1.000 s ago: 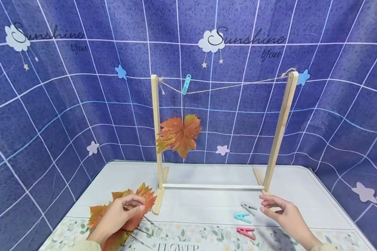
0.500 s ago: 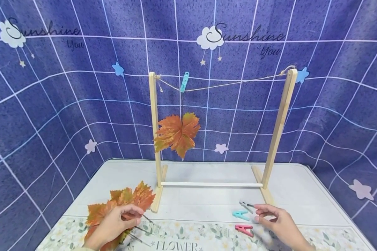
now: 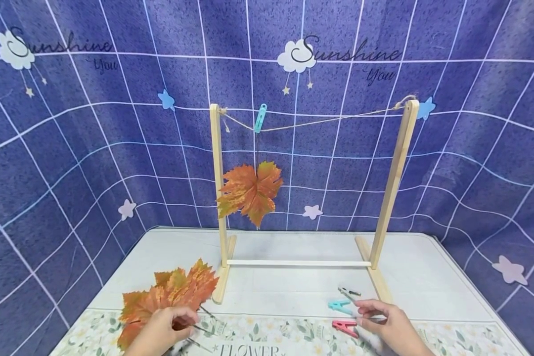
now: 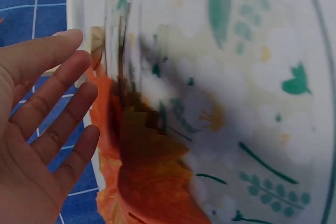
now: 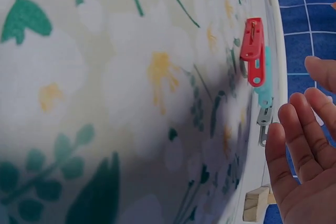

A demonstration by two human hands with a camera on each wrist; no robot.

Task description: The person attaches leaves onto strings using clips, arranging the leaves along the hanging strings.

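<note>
My left hand (image 3: 166,330) hovers by a pile of orange artificial maple leaves (image 3: 169,291) at the left, its fingers loosely bent and holding nothing. In the left wrist view the leaf pile (image 4: 152,177) lies beside the relaxed fingers. My right hand (image 3: 391,326) is just right of three clothespins: a red one (image 3: 345,328), a turquoise one (image 3: 340,306) and a grey one (image 3: 349,291). Nothing is between its fingers in the right wrist view, where the red clothespin (image 5: 254,51) lies apart from the fingertips. One leaf (image 3: 251,193) hangs from the string by a turquoise clothespin (image 3: 260,118).
A wooden frame with a left post (image 3: 218,183), a right post (image 3: 393,188) and a white bottom rod (image 3: 298,263) stands behind the hands. Twine (image 3: 329,120) sags between the post tops. A flowered cloth (image 3: 302,341) covers the front of the white table (image 3: 293,287).
Both hands have come down toward the table's front, the left over the leaf stems and the right closer to the clothespins. The head view has shifted slightly; the hanging leaf stays clipped.
</note>
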